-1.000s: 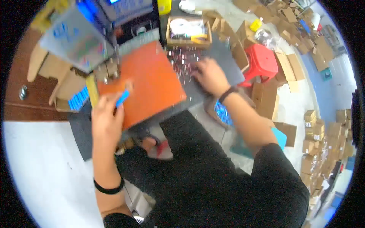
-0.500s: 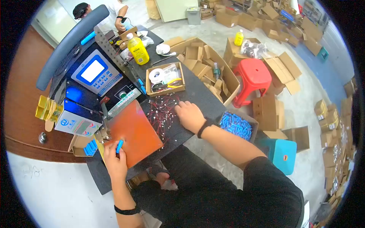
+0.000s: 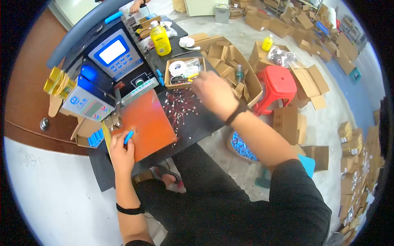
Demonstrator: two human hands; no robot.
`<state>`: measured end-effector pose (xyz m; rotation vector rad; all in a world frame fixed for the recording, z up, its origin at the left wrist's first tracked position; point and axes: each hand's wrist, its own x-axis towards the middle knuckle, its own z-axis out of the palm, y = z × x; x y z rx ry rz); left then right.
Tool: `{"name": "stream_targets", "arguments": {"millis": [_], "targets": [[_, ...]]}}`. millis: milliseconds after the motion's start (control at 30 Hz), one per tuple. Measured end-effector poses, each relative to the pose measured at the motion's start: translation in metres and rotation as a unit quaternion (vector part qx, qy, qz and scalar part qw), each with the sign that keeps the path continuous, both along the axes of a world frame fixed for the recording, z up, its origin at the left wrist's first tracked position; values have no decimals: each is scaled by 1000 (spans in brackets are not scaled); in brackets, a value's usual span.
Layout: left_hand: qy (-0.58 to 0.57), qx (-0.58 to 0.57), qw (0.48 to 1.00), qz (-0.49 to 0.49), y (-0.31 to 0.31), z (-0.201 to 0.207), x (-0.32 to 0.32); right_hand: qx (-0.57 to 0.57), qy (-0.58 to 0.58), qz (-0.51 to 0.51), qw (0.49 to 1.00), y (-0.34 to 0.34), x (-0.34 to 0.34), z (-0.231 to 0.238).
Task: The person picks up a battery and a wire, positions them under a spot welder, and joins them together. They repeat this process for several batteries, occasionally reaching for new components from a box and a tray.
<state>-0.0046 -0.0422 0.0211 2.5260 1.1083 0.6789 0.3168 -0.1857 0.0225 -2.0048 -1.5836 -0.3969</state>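
Note:
A small blue cylindrical battery cell (image 3: 129,137) is pinched in my left hand (image 3: 121,153), which rests at the left part of an orange mat (image 3: 150,131), just below the metal arms of a benchtop welding machine (image 3: 117,55). My right hand (image 3: 215,94) is raised over the right part of the table, beside a small cardboard tray (image 3: 184,85). Motion smears its fingers, so whether they hold anything is unclear. Yellow-handled pliers (image 3: 193,76) and a white tape roll (image 3: 177,68) lie in that tray. Thin red wires with white connectors (image 3: 178,108) are scattered between mat and right hand.
A yellow bottle (image 3: 160,39) stands behind the tray. Blue cells fill a container (image 3: 242,147) right of the table and a small box (image 3: 95,138) at left. Beyond are a red stool (image 3: 279,84) and a large carton (image 3: 254,88). Another person's hand (image 3: 136,7) shows at the top.
My right hand has lifted from the wires and moved away and to the right, up beside the tray. My left hand keeps the blue cell at the mat. The whole view has shifted slightly.

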Motion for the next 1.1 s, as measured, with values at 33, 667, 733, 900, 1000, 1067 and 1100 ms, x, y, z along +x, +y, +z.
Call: {"name": "stream_targets", "arguments": {"millis": [33,667,733,900,1000,1067,1100], "targets": [[0,-6,1000,5,5,-4,-2,0,16,-12,1000,-2,1,8],[-260,-214,942,-1,17,-16,8,188,315,184,912,28,-119,-30],[-243,-202,949,2,19,-15,4,209,248,254,911,35,-122,-33],[-250,-254,934,11,16,-10,1,190,246,256,916,35,-128,-34],[-245,-250,936,25,17,-9,3,195,263,262,908,39,-129,-38],[-249,-246,936,21,17,-12,3,205,250,257,911,42,-129,-39],[-252,-240,937,16,18,-13,2,203,251,257,911,42,-129,-41]]}}
